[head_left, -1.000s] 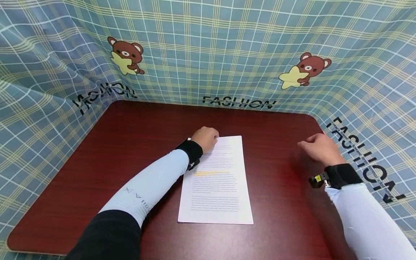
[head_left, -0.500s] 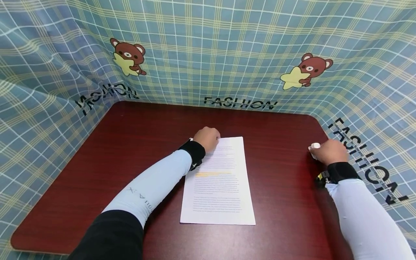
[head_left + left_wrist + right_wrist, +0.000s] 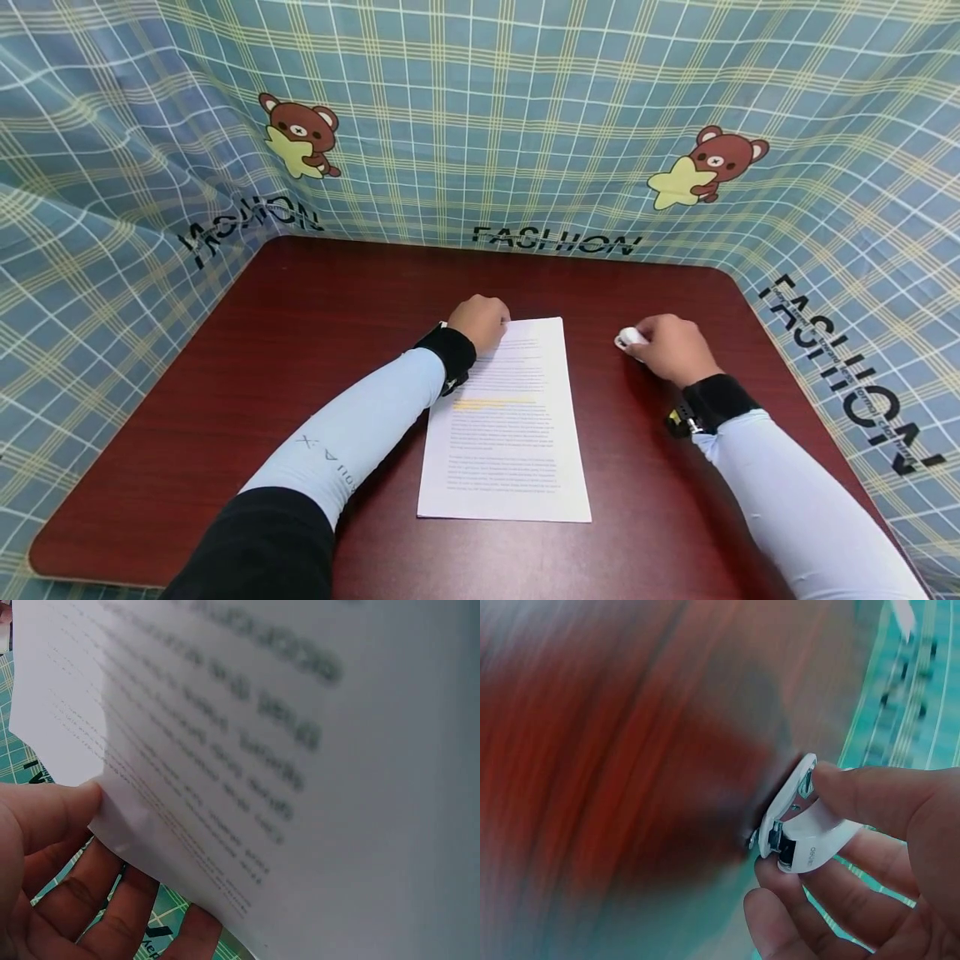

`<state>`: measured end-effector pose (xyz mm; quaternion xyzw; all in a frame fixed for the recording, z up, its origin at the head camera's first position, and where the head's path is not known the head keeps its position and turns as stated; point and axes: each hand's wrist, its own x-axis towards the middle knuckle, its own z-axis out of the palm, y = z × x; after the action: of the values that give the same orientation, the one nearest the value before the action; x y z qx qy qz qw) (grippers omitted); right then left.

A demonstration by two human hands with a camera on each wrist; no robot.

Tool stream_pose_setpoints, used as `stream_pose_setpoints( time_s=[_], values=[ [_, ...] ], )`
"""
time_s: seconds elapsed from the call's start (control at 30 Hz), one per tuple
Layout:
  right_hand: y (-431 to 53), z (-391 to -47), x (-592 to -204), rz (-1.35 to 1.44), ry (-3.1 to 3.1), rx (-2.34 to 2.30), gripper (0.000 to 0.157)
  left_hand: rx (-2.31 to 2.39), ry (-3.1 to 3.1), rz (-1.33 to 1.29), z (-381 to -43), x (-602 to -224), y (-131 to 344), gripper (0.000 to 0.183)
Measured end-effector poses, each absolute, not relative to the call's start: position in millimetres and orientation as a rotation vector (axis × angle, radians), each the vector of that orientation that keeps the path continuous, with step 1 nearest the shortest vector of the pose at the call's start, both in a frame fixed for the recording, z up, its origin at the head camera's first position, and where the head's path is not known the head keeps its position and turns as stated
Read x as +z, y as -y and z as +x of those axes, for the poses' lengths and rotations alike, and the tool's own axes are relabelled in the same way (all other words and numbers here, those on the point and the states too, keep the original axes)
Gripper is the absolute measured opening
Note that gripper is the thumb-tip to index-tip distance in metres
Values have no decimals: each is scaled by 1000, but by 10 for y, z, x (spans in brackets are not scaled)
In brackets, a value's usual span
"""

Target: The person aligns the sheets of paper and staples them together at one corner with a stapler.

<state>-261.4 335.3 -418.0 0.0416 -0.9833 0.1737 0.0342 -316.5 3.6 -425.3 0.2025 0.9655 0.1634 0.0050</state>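
A thin stack of printed paper sheets, with yellow highlighted lines, lies on the dark red table. My left hand pinches its far left corner; in the left wrist view the thumb is on one face and the fingers are behind the edge. To the right of the stack, my right hand holds a small white hole punch. In the right wrist view the hole punch shows a flat base with metal fittings, and my thumb and fingers grip it at the base and handle.
A blue plaid cloth with bear prints rises behind the table and along both sides. Each wrist wears a black band, the right one with a small camera on it.
My right hand has taken hold of the hole punch near the right table edge and brought it left toward the paper. My left hand stays on the sheets' corner.
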Motion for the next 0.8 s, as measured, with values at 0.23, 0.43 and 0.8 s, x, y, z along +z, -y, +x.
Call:
stream_pose_setpoints(
  time_s=[0.23,0.43,0.8],
  values=[
    [-2810,-2585,-4207,349,2988,516,24,508,-3022,611,-3167,-4249,-48,16],
    [-2566,-2561,-4189,407,2970,533,24,484,-3028,644,-3127,-4215,-51,18],
    [-2480,-2552,-4114,402,2953,535,26,426,-3026,645,-3113,-4218,-65,21]
  ],
)
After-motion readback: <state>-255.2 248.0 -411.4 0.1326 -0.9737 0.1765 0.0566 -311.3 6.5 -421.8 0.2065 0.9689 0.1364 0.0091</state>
